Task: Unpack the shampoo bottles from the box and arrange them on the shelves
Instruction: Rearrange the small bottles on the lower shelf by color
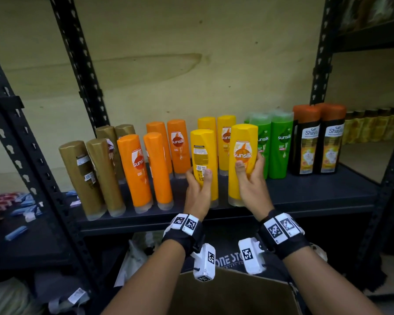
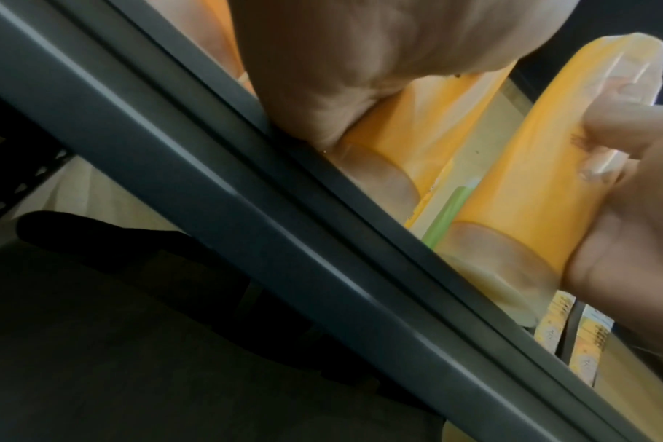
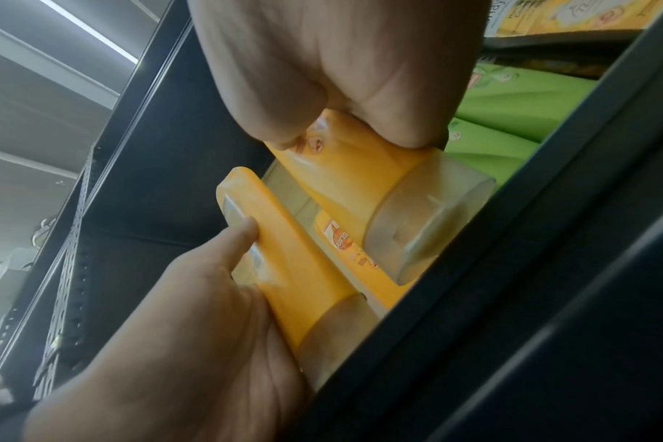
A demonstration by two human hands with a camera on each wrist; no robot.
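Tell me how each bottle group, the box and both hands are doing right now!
left hand: grips a yellow bottle
right hand: grips another yellow bottle
left yellow bottle: back label facing out
right yellow bottle: front label facing out
orange bottles: standing on the shelf
green bottles: standing
cardboard box: open

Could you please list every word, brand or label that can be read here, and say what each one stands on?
"sunsilk": yellow bottle in the right hand; also on orange bottles and green bottles.
"Shay...", cut off: black bottles with orange caps.
"ONE STO...", partly hidden: dark item below the shelf.
Back label on the yellow bottle in the left hand: too small to read.
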